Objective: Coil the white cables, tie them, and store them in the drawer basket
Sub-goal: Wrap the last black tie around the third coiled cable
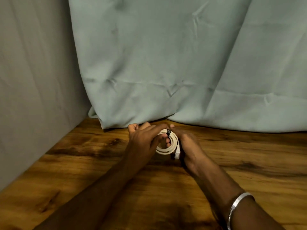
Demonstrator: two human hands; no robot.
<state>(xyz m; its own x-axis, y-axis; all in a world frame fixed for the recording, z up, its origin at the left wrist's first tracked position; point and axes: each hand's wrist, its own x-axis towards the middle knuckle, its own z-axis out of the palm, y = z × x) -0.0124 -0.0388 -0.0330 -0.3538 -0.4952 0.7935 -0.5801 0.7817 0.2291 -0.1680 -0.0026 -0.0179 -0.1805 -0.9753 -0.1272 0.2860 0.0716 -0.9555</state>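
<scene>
Item one, nearest my lens: bracelet (235,208), silver, worn on the right forearm at lower right of my view.

Item two: table (99,163), dark-grained wood, both forearms stretched out over it.

Item three: cable (167,147), white, wound into a small round coil of several turns, held between the two hands above the table near its far edge. I noted a plug (177,153), white, hanging at the coil's lower right side.

Item four: tie (168,131), black, a narrow band wrapped around the turns at the top of the coil.

Item five: left hand (142,140), its forefinger laid along the top of the coil up to the tie, thumb beneath, pinching the turns; remaining fingers curled back.

Item six: right hand (187,143), wrapped round the coil's right side, fingertips showing through the middle of the loop.

Item seven: cloth (166,63), pale green, hanging behind the table, its hem resting on the wood just beyond the hands.

Item eight: wall (33,80), grey, at left.
</scene>
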